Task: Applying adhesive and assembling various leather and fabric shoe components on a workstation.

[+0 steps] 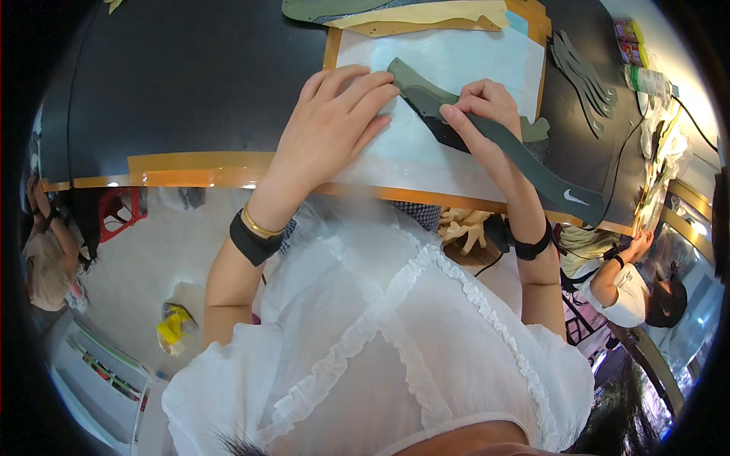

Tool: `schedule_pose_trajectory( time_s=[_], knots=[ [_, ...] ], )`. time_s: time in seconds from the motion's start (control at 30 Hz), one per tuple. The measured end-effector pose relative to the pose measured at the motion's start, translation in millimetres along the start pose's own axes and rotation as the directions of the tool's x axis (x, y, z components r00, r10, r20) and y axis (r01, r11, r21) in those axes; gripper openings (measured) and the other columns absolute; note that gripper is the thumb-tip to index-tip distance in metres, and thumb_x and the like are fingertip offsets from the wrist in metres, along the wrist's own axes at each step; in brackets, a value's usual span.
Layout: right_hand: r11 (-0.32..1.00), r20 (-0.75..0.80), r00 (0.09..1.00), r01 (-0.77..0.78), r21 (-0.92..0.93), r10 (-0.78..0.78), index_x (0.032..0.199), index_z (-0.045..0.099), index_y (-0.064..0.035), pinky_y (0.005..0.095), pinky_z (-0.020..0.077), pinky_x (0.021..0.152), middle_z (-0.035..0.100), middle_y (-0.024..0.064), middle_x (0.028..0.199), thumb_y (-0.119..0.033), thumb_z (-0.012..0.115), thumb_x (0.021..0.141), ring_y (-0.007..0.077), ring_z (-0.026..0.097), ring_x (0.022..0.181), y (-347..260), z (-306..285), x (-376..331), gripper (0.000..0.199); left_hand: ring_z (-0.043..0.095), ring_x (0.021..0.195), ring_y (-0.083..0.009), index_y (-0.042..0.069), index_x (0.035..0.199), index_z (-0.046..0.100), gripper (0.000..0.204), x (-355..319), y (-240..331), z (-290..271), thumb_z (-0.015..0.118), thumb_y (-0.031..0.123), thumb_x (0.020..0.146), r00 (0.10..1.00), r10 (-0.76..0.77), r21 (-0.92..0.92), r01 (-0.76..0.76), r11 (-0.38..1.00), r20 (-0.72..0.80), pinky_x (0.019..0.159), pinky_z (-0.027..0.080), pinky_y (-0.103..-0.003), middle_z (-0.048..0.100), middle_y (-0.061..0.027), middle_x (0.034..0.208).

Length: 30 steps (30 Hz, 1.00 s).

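A long, curved dark green shoe upper piece [525, 156] lies slantwise over a white sheet [449, 171] at the table's front. Its right end bears a small white mark and reaches past the sheet. A black patch [441, 129] shows along the piece's lower edge. My right hand [490, 114] pinches the piece near its middle, thumb on top and fingers bent. My left hand [334, 121] lies with its fingers stretched over the sheet, the fingertips touching the piece's upper left end. Another green piece [536, 131] sits partly hidden behind my right hand.
More green and cream pieces [418, 17] lie at the sheet's far edge. Several thin dark curved strips [584, 80] are stacked at the right. Brown tape [201, 169] edges the black table [175, 76]. A bottle [650, 80] and a cable stand at far right, near a co-worker [627, 292].
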State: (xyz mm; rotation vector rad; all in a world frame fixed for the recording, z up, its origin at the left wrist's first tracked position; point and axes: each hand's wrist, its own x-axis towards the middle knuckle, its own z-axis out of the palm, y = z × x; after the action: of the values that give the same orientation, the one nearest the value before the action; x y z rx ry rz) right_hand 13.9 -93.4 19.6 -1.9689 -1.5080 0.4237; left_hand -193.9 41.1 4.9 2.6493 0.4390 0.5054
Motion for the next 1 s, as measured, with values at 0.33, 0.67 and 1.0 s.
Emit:
schedule_pose_trajectory(
  time_s=[0.33,0.67,1.0],
  knots=[
    [0.999,0.005,0.999,-0.031,-0.027,0.031,0.077,0.069,-0.0043,0.0383,0.0325,0.093,0.058,0.0058,0.087,-0.022,0.073,0.080,0.0245,0.052,0.093,-2.3,4.8,-1.9,0.018,0.049,0.121,-0.0235,0.019,0.118,0.063,0.031,0.0,0.0,-0.1,0.064,0.019,0.088,1.000,0.017,0.008,-0.017,1.000,-0.007,0.102,0.036,-0.040,0.058,-0.0007,0.128],
    [0.999,0.022,0.998,-0.050,-0.020,0.050,0.075,0.067,-0.0042,0.0388,0.0315,0.094,0.057,0.0057,0.087,-0.021,0.073,0.080,0.0245,0.051,0.093,-5.3,4.6,-1.7,0.018,0.049,0.120,-0.0237,0.028,0.121,0.064,0.034,-2.6,-0.1,1.1,0.062,0.019,0.089,1.000,0.024,0.032,-0.023,0.999,-0.011,0.102,0.037,-0.041,0.058,-0.0007,0.126],
    [0.999,0.020,1.000,-0.006,-0.052,0.007,0.071,0.062,-0.0024,0.0374,0.0344,0.086,0.056,0.0061,0.084,-0.019,0.074,0.078,0.0245,0.050,0.089,-3.7,4.0,-0.6,0.021,0.049,0.121,-0.0233,0.029,0.121,0.064,0.034,-2.3,1.3,2.9,0.062,0.020,0.089,1.000,0.021,0.053,-0.020,0.998,-0.009,0.103,0.037,-0.041,0.058,-0.0008,0.126]
  ],
)
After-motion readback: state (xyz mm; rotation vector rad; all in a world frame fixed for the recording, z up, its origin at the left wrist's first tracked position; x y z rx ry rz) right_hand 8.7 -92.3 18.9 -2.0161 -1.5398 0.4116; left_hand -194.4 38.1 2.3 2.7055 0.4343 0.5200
